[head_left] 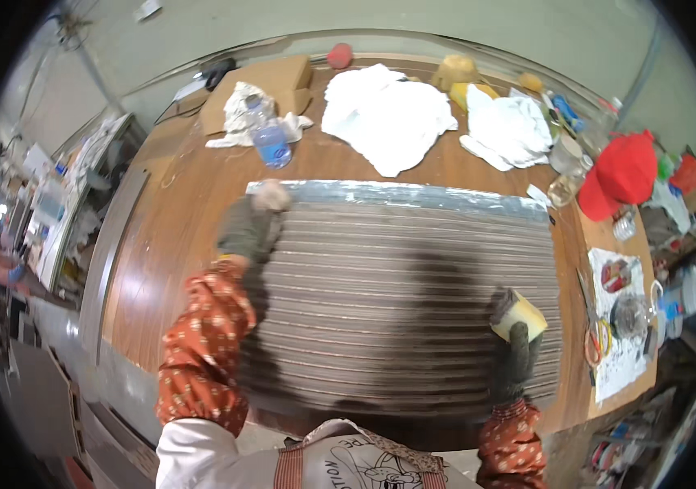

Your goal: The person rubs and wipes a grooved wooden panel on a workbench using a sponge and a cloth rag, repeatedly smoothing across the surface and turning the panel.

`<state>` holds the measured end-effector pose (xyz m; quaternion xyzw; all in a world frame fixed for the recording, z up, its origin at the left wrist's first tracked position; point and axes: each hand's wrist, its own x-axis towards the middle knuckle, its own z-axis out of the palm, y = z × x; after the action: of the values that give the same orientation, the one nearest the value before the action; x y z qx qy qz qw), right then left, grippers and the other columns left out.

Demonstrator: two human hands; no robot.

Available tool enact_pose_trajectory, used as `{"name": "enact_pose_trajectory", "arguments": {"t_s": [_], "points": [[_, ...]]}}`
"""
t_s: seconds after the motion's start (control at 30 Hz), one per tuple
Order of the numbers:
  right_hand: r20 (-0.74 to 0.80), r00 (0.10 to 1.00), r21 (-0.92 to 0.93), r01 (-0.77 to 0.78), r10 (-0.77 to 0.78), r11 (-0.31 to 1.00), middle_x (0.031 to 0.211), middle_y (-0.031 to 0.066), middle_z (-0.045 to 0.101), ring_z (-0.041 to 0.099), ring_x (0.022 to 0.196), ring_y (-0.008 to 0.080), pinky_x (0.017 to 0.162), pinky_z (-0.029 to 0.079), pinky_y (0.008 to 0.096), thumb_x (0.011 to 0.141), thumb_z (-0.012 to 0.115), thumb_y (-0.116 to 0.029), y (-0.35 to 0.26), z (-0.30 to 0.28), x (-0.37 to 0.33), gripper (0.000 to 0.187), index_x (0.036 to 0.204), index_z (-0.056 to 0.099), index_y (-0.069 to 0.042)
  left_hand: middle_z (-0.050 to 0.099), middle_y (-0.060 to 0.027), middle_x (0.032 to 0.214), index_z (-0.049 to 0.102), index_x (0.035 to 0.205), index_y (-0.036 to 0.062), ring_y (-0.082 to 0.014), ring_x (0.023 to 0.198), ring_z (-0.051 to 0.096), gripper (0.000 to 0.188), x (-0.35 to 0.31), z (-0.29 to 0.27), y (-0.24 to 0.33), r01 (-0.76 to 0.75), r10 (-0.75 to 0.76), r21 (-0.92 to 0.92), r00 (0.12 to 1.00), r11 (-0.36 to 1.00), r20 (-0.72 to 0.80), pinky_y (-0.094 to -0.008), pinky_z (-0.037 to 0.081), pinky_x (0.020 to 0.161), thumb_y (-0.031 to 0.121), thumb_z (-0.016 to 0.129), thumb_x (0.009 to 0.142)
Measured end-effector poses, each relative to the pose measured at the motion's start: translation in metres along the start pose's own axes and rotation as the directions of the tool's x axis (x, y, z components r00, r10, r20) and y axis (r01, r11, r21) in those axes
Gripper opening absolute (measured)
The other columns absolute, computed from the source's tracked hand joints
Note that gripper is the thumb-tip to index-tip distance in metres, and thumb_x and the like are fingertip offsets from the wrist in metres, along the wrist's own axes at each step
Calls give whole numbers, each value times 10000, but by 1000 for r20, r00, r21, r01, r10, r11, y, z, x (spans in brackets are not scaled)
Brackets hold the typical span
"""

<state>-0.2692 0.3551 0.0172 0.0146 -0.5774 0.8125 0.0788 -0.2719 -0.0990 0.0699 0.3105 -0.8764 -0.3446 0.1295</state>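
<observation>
A ribbed grey-brown panel (397,277) lies before me, a grey strip smeared with white (413,194) along its far edge. My left hand (254,218), in a dark glove, reaches to the panel's far left corner. A blurred pale, pinkish lump shows at its fingers; whether it is a held wad or the fingers themselves I cannot make out. Over the right part of the panel, my right hand (517,350), also gloved, grips a pale yellow sponge (524,316) with a dark face. The thumb presses on its near side.
Behind the panel are a clear bottle (270,143), white cloths (384,114) and a cardboard box (270,81). To the right sit a red cap (621,175), glass jars (564,189), orange-handled scissors (593,346) and a stained white sheet (621,375). A long strip (107,269) runs along the table's left edge.
</observation>
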Motion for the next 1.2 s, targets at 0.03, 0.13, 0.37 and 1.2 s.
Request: {"name": "enact_pose_trajectory", "arguments": {"t_s": [0.03, 0.13, 0.37, 1.2], "points": [[52, 999, 37, -14, 12, 999, 1253, 119, 544, 540, 1127, 218, 1002, 433, 374, 953, 648, -289, -7, 11, 8, 566, 1374, 428, 20, 617, -84, 628, 639, 822, 79, -167, 498, 599, 353, 21, -22, -27, 282, -258, -395, 959, 874, 113, -362, 438, 426, 399, 557, 946], [111, 994, 29, 8, -11, 1000, 1242, 123, 571, 574, 1120, 224, 1004, 451, 361, 988, 611, -315, -8, 35, 60, 506, 1350, 450, -1, 653, -151, 681, 623, 769, 72, -286, 627, 660, 506, 37, -32, -37, -173, 216, 140, 885, 975, -411, -435, 473, 520, 539, 516, 932], [-17, 990, -569, 103, -137, 816, 1253, 160, 571, 559, 1062, 242, 985, 430, 349, 987, 579, -462, 57, 81, 187, 649, 1357, 447, 55, 635, -115, 836, 640, 954, 122, -323, 816, 632, 138, -29, 106, 166, -718, 713, -10, 690, 696, 126, -466, 491, 765, 157, 627, 821], [-36, 995, -734, -88, 91, 673, 1144, 244, 670, 649, 1089, 407, 934, 475, 492, 948, 564, -523, 40, 96, 188, 688, 1386, 417, -13, 702, -176, 944, 698, 1051, 82, -317, 880, 687, 377, 22, 13, 48, -454, 486, 458, 873, 765, 54, -447, 522, 767, 377, 487, 951]]}}
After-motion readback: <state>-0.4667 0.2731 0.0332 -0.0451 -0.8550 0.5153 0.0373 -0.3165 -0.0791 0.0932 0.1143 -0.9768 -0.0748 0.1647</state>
